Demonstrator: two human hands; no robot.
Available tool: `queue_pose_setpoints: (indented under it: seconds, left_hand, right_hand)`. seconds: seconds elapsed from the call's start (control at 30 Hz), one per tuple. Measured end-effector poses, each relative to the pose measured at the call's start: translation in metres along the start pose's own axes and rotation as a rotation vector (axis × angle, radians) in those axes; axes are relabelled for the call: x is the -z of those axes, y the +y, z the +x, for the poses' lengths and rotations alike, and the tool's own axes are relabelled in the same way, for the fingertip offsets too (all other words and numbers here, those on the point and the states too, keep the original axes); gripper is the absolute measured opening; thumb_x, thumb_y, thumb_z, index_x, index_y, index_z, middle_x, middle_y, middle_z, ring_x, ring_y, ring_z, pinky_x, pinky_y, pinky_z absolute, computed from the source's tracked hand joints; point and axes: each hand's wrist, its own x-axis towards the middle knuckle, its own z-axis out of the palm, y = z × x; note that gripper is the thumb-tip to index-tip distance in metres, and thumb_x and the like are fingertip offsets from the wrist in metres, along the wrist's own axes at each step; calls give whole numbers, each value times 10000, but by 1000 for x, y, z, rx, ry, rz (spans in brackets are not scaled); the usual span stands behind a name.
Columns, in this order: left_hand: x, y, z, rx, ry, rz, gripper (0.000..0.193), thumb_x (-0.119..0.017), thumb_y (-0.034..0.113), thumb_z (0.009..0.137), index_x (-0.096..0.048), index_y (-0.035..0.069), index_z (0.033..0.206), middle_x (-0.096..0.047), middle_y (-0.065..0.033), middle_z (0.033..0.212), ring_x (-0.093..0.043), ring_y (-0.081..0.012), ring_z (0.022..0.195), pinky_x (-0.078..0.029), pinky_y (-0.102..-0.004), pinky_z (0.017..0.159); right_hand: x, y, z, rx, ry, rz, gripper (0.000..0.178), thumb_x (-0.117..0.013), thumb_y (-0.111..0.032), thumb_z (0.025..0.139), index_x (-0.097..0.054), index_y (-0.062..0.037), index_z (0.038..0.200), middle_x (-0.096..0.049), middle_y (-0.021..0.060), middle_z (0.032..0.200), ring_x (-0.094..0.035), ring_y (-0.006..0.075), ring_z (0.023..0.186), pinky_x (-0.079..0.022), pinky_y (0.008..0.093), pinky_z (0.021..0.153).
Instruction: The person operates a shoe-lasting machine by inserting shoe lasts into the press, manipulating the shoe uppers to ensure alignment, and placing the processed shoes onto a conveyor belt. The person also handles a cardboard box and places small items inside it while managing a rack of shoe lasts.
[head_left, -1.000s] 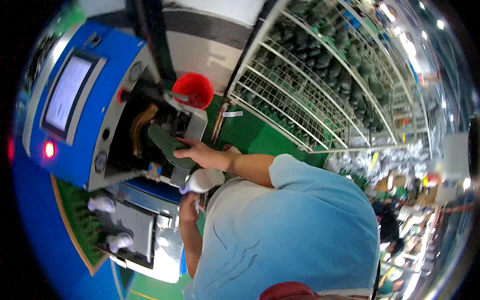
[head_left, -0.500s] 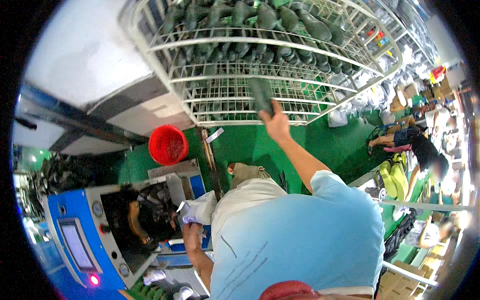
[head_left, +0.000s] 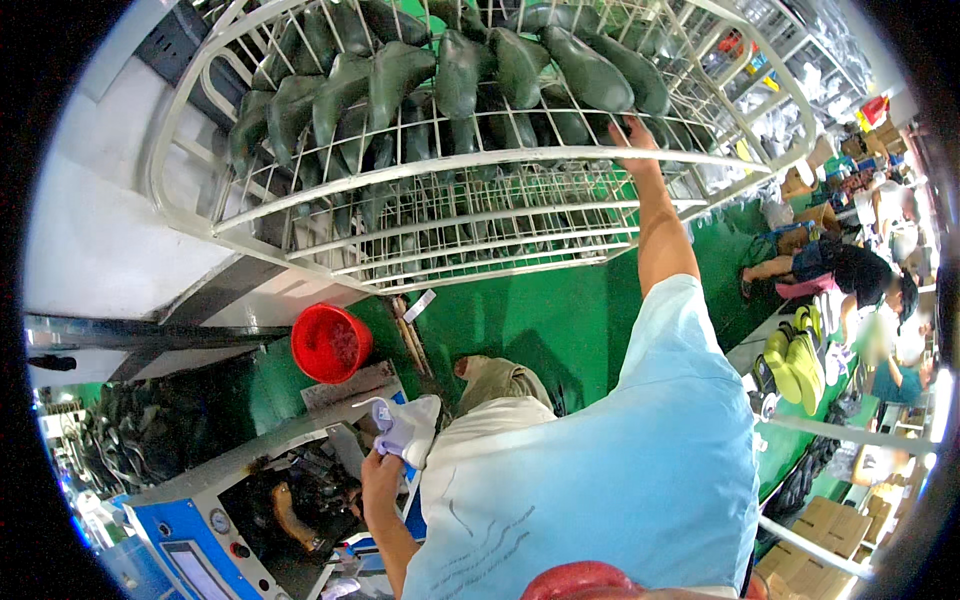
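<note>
My left hand [head_left: 380, 482] is closed on a pale lavender and white shoe upper [head_left: 405, 430], beside the blue machine [head_left: 185, 530]. My right arm stretches forward to a white wire rack [head_left: 400, 170]. There my right hand [head_left: 638, 142], behind the upper front rail, has its fingers bent at a dark green shoe last [head_left: 590, 72] near the row's right end. Other lasts and the rail partly hide the fingertips. Several similar dark green lasts [head_left: 402, 80] lie side by side on the upper tier, with more on the tiers below.
A red bucket [head_left: 331, 345] stands on the green floor [head_left: 500, 310] left of my legs. Dark pieces are heaped at the far left. On the right are yellow-green shoes [head_left: 795, 365] on a rack, cardboard boxes [head_left: 820, 535] and people at work, one in dark clothes [head_left: 850, 270].
My right hand, earlier holding a dark last before the rack's lower tiers, has moved up and right to the upper tier. The view has shifted; my left hand still holds the shoe upper.
</note>
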Motion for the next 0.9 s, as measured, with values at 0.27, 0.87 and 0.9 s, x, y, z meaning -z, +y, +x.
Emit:
queue_pose_setpoints:
  seconds: [0.27,0.87,0.9]
  left_hand:
    - [8,-16,-44,192,330,43,324,-611,151,843,-721,2,1109,-730,-69,946,-636,-163,875,-486,-330,793]
    - [-19,-396,-341,318,1280,-731,283,-673,162,797,-739,7,1025,-736,-135,872,-705,-234,819,-557,-382,736]
    - [-29,-405,-348,538,1317,-628,284,-655,190,806,-753,43,1028,-745,-148,906,-716,-263,849,-559,-396,769]
  right_hand:
    - [-20,9,15,-259,-321,-162,398,-613,-244,1003,-627,-70,1361,-626,138,1379,-586,277,1262,-416,372,1116]
    - [-152,-374,-237,33,-486,-187,488,-430,-392,1088,-637,10,1271,-681,186,1220,-683,296,968,-563,373,796]
    - [-147,-450,-284,244,-623,126,456,-439,-339,1097,-629,26,1295,-664,203,1278,-689,289,1032,-575,360,855]
